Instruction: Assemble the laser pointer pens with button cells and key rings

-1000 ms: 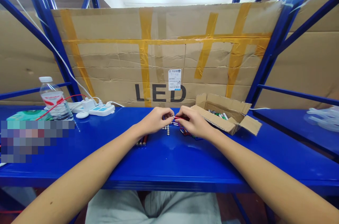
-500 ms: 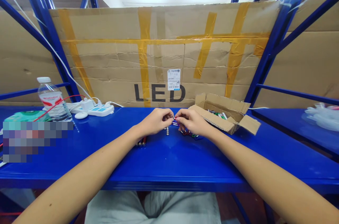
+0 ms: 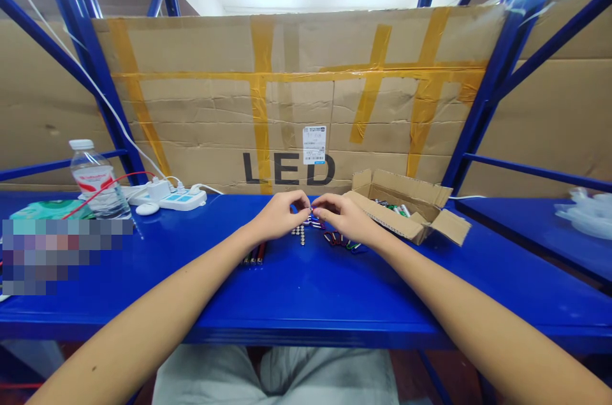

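Observation:
My left hand and my right hand meet fingertip to fingertip above the middle of the blue table. Both are closed in a pinch around something tiny with a hint of silver and red, too small to name. Just below the fingers lie small round silvery pieces in rows. Short shiny coloured pieces lie beside them, partly covered by my right hand. Coloured carabiners rest below my right hand. Under my left wrist, several dark and red tubes with metal ends lie side by side, partly hidden.
An open cardboard box holding small metallic pieces stands right of my hands. On the left are a water bottle, a white power strip and a green packet. A large cardboard panel closes off the back of the blue table.
Both hands have shifted slightly left and up, still pinched together. My right fingers have drawn up from the carabiners, and more silvery and coloured pieces show beneath.

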Demonstrator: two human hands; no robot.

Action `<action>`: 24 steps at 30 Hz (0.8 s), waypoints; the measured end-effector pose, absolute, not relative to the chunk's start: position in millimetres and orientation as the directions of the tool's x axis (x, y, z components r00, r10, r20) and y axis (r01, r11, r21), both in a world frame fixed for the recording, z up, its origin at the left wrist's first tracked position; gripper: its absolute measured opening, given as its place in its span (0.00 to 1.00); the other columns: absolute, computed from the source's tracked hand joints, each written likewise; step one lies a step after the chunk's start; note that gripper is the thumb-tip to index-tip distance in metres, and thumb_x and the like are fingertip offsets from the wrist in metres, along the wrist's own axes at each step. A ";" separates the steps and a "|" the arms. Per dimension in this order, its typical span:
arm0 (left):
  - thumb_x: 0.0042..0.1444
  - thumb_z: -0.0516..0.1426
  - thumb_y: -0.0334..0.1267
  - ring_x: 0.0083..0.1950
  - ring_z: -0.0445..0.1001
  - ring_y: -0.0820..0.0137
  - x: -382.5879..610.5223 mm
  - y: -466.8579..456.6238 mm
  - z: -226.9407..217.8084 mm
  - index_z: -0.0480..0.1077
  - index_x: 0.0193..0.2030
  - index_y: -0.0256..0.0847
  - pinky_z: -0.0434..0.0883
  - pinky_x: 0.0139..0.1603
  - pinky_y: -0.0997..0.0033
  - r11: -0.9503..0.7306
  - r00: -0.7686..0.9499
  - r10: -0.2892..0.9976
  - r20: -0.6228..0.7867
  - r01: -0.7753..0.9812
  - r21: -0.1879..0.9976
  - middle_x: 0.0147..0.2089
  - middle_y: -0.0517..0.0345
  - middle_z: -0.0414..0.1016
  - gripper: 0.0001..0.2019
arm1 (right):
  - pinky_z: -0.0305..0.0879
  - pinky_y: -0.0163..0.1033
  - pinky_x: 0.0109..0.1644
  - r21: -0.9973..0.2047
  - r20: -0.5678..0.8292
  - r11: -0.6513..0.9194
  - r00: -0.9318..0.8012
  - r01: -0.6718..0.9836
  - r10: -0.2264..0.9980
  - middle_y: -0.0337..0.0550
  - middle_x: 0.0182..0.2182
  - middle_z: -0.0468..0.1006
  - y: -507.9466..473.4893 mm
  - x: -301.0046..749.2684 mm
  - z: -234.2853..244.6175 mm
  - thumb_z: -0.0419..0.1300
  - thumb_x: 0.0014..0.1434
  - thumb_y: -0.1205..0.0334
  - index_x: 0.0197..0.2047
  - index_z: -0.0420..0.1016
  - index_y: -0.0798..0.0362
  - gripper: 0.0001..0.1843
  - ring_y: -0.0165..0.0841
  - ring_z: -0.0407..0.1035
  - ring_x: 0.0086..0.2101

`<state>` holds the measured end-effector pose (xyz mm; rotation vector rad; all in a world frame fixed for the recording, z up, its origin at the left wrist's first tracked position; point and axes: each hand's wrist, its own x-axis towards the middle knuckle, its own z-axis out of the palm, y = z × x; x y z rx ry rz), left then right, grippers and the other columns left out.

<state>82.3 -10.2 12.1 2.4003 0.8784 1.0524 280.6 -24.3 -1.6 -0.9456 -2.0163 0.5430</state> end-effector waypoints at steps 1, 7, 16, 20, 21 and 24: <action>0.52 0.55 0.32 0.37 0.73 0.70 81.8 -9.9 13.1 0.70 0.32 0.38 0.69 0.38 0.70 -0.719 0.499 0.690 0.525 0.385 0.578 0.35 0.57 0.77 0.03 | 0.65 0.40 0.42 -0.650 0.526 0.626 -0.341 0.431 0.779 0.44 0.36 0.78 -22.8 281.6 -1.0 0.54 0.62 0.54 0.41 0.73 0.54 0.13 0.35 0.71 0.37; 0.45 0.56 0.29 0.38 0.77 0.67 77.9 -8.2 22.2 0.62 0.25 0.38 0.73 0.42 0.63 -0.629 0.346 0.758 0.552 0.167 0.759 0.42 0.49 0.80 0.05 | 0.60 0.38 0.38 -0.547 0.574 0.435 -0.057 0.715 0.817 0.45 0.33 0.77 -19.1 291.0 6.8 0.49 0.63 0.59 0.33 0.66 0.53 0.10 0.35 0.68 0.35; 0.45 0.56 0.31 0.31 0.76 0.68 72.8 4.9 27.9 0.63 0.24 0.37 0.73 0.34 0.66 -0.365 0.143 0.888 0.437 -0.360 0.859 0.30 0.53 0.77 0.04 | 0.56 0.36 0.28 -0.254 0.073 0.365 -0.358 0.896 0.931 0.47 0.27 0.80 -35.2 282.2 3.5 0.61 0.53 0.62 0.26 0.77 0.54 0.07 0.34 0.70 0.26; 0.48 0.56 0.31 0.28 0.73 0.70 72.5 7.0 29.6 0.65 0.27 0.36 0.72 0.29 0.67 -0.216 0.119 0.943 0.311 -0.491 0.844 0.29 0.55 0.74 0.03 | 0.57 0.35 0.29 -0.189 0.073 0.390 -0.383 0.901 0.921 0.48 0.32 0.81 -33.4 278.9 -2.9 0.61 0.51 0.65 0.31 0.80 0.54 0.06 0.35 0.72 0.29; 0.50 0.57 0.31 0.28 0.73 0.71 72.9 6.7 30.0 0.66 0.29 0.36 0.72 0.29 0.68 -0.192 0.124 0.949 0.288 -0.498 0.846 0.28 0.55 0.73 0.02 | 0.57 0.35 0.29 -0.182 0.073 0.392 -0.385 0.902 0.920 0.48 0.32 0.81 -33.5 277.8 -3.6 0.60 0.51 0.66 0.31 0.80 0.54 0.07 0.34 0.72 0.29; 0.53 0.56 0.30 0.26 0.71 0.73 74.5 5.6 30.1 0.69 0.33 0.34 0.71 0.26 0.71 -0.164 0.117 0.963 0.244 -0.465 0.870 0.28 0.57 0.70 0.01 | 0.56 0.35 0.27 -0.162 0.064 0.370 -0.364 0.915 0.929 0.48 0.30 0.80 -36.6 273.1 -2.9 0.61 0.49 0.66 0.30 0.79 0.54 0.06 0.34 0.71 0.27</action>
